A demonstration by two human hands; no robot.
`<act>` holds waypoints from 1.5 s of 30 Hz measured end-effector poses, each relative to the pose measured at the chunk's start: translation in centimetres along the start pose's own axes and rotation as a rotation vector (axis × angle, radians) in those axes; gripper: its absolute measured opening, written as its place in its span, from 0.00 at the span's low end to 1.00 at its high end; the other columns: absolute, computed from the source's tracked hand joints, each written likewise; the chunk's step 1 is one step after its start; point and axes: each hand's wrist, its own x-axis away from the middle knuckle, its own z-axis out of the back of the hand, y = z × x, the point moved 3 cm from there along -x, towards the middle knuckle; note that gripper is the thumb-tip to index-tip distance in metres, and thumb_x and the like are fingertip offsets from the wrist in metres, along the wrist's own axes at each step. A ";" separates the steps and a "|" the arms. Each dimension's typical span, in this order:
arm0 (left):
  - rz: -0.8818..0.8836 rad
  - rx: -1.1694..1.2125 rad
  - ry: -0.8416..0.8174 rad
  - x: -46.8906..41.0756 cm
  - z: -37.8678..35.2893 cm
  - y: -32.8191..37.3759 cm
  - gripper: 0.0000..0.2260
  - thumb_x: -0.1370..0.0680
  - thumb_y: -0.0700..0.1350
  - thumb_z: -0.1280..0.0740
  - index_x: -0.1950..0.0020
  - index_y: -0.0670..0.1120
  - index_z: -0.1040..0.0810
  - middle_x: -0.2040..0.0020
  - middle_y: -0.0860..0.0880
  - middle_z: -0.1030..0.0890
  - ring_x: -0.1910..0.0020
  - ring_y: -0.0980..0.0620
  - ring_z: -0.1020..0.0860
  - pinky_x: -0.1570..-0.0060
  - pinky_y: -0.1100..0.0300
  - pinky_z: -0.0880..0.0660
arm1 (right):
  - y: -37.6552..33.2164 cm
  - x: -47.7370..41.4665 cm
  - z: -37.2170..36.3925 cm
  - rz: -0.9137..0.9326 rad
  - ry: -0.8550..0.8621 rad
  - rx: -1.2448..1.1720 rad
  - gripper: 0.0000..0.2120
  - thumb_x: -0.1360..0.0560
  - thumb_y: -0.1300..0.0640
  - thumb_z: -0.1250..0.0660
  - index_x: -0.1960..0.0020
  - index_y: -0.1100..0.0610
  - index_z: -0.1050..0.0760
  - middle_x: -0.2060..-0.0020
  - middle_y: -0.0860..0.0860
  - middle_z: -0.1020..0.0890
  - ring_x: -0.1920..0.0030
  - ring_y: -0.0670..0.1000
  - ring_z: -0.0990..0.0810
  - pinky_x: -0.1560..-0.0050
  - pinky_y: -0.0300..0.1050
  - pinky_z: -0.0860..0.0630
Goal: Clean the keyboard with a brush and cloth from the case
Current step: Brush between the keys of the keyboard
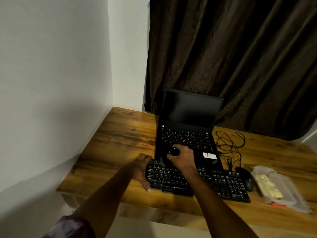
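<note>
keyboard (223,182) on desk (120,134), in front of laptop (188,109). left hand (141,170) clasps its left end, fingers curled over far edge. right hand (182,158) grips black brush (175,150), bristles on top-row keys. clear case (291,191) far right, beside mouse (247,179).

Laptop (187,134) (screen dark), mouse (247,180)

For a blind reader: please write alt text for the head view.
The right hand grips a brush over a black keyboard; the left hand holds its left end. An open laptop, a mouse and a clear case share the desk.
</note>
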 end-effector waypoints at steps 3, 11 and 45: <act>0.005 -0.009 0.003 0.2 0.1 0.1 0.65 0.45 0.60 0.16 0.19 0.52 0.52 0.22 0.50 0.47 0.23 0.44 0.43 0.27 0.50 0.36 | -0.2 0.2 -0.5 -0.057 -0.028 -0.099 0.15 0.31 0.59 0.22 0.47 0.52 0.19 0.56 0.50 0.16 0.60 0.48 0.16 0.61 0.47 0.16; 0.024 0.001 -0.002 0.7 0.4 0.3 0.70 0.51 0.65 0.17 0.19 0.52 0.53 0.21 0.51 0.48 0.23 0.44 0.43 0.26 0.48 0.35 | 1.1 -0.3 1.3 -0.059 0.058 0.114 0.22 0.31 0.52 0.23 0.38 0.51 0.21 0.47 0.54 0.18 0.52 0.51 0.18 0.49 0.46 0.17; 0.072 0.200 -0.002 2.9 1.7 1.6 0.58 0.40 0.50 0.16 0.20 0.44 0.47 0.21 0.43 0.43 0.23 0.43 0.41 0.27 0.53 0.39 | -2.2 0.9 -2.7 -0.027 -0.003 -0.023 0.17 0.34 0.54 0.22 0.46 0.51 0.19 0.55 0.52 0.15 0.60 0.49 0.16 0.57 0.48 0.16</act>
